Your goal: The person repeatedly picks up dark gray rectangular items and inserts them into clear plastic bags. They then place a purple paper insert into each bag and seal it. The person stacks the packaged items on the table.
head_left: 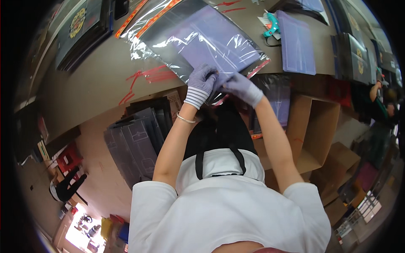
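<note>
At the far left, flat black cases with a gold emblem (80,25) lie stacked toward the back of the worktable (105,80), probably to leave the front edge free. Below, dark grey sheets (135,143) with pale line patterns stand bunched beside the person, seemingly within easy reach.

The left hand (201,82), in a striped glove, is at the near corner of a clear plastic bag (162,40), its fingers curled. The bag lies slantwise at the table's front edge, its corner toward the body, likely so both hands can work there. Its film is glossy and creased, with red-and-yellow trim; the purple panel (215,36) under it is flat and faintly lined. The right hand (244,88) meets the same corner but is blurred, so I cannot tell whether either hand's fingers are clamped on the film.

Farther right, a teal tool (272,24) lies beside a purple stack (297,44), squared up as if for easy picking. An open cardboard box (322,126) stands below.
</note>
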The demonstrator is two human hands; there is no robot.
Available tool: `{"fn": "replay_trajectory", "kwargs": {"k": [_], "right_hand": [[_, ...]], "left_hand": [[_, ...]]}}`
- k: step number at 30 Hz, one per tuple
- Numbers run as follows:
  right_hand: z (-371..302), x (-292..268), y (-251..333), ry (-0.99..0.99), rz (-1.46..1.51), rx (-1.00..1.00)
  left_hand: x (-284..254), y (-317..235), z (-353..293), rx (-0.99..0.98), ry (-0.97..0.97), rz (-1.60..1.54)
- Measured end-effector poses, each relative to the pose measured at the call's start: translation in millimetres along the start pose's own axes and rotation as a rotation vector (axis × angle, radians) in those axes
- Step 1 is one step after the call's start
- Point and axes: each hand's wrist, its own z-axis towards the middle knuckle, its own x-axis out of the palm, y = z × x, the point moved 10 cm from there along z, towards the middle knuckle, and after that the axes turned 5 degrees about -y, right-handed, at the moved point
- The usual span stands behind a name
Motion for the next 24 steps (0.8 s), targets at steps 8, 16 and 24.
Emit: {"fn": "replay_trajectory", "kwargs": {"k": [8,16,24], "right_hand": [[-22.3,-69.9,-139.3,0.140,-1.280,0.347],[-11.3,117.0,-50.1,0.059,-1.376,-0.573],[31.6,166.6,-98.0,0.196,-1.742,-0.505]], "left_hand": [[-70.2,87.9,-55.6,-0.282,-0.224,-0.015],[-54.1,202.1,-226.6,-1.142,-0.340,-0.669],[-55.6,180.7,-213.3,-1.226,-0.405,-0.775]]}}
